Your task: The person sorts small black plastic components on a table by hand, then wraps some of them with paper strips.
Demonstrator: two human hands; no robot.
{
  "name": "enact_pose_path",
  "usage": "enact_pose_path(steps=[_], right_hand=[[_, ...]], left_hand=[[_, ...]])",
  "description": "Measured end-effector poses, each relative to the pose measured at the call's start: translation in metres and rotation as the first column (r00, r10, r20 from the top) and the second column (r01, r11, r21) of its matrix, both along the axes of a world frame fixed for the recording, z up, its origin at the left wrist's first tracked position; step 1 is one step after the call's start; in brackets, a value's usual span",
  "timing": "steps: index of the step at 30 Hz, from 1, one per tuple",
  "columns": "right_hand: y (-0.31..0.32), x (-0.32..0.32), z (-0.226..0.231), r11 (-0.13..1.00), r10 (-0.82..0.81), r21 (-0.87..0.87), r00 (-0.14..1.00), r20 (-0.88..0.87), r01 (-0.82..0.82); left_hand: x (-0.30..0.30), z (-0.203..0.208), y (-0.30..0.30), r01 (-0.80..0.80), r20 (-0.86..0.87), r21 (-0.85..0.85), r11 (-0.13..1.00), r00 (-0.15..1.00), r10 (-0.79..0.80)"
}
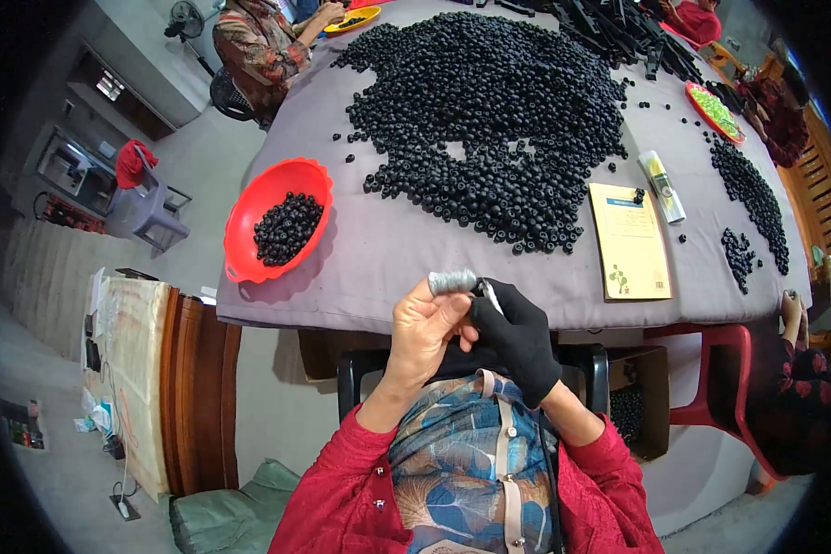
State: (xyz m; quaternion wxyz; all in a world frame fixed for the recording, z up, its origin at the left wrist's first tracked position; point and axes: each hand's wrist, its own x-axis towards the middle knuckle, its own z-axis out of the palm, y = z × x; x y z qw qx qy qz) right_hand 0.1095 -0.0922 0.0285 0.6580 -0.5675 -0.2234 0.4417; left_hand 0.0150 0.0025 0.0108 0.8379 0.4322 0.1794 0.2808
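Observation:
Just off the table's near edge, my two hands meet. My left hand (pixel 425 328) is bare and closed in a pinch, with a silver-grey wrapping (pixel 452 282) around what looks like its index finger. Whatever sits between its fingertips is small and dark, partly hidden by the right hand. In a black glove, my right hand (pixel 517 337) is closed on a thin pale tool (pixel 493 297), only part of which shows. Beyond them, a large heap of small black ring-shaped pieces (pixel 489 102) covers the table (pixel 342 286). A red scalloped bowl (pixel 237 235) to the left holds more such pieces (pixel 288 229).
A yellow booklet (pixel 630 245) and a white-and-yellow tube (pixel 662 186) lie right of the heap. Smaller piles (pixel 752 203) and a red dish (pixel 711 111) are farther right. Black strips (pixel 609 37) lie at the back. Other people sit around the table. A red chair (pixel 720 379) stands at right.

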Motion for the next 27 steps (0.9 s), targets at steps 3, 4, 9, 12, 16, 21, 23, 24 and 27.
enact_pose_path(steps=[3,4,9,12,16,21,23,24,27], right_hand=[[0.000,0.003,-0.018,1.000,0.005,-0.003,1.000,0.028,-0.005],[-0.003,0.003,-0.019,0.999,0.014,0.026,0.984,0.178,-0.019],[-0.006,0.002,0.000,0.999,-0.011,-0.038,0.998,0.064,0.014],[-0.004,0.002,-0.011,1.000,-0.011,-0.014,0.997,0.076,0.012],[-0.002,0.000,-0.007,1.000,0.016,-0.009,0.998,0.061,-0.015],[-0.003,0.000,-0.012,0.999,-0.003,-0.033,0.998,0.068,0.005],[-0.004,0.000,-0.011,0.999,-0.007,-0.030,0.997,0.079,0.009],[-0.005,0.000,-0.006,1.000,-0.013,-0.020,0.995,0.099,0.015],[-0.005,-0.001,-0.007,1.000,-0.008,-0.007,0.994,0.105,0.009]], left_hand=[[-0.003,-0.002,-0.002,0.034,0.009,-0.008,0.999,0.999,-0.034],[-0.004,-0.002,-0.003,0.056,0.020,-0.052,0.997,0.998,-0.055],[-0.011,0.001,-0.003,0.152,0.076,-0.083,0.985,0.986,-0.146],[-0.011,0.002,-0.003,0.130,0.060,-0.105,0.986,0.990,-0.125],[-0.007,0.000,0.004,0.136,0.112,-0.250,0.959,0.988,-0.111],[-0.008,0.001,0.001,0.095,0.056,-0.193,0.976,0.995,-0.086],[-0.008,0.000,0.001,0.081,0.025,-0.155,0.985,0.997,-0.078],[-0.008,0.000,0.003,0.117,0.036,-0.128,0.985,0.993,-0.113],[-0.010,-0.002,0.007,0.178,0.078,-0.125,0.976,0.982,-0.169]])
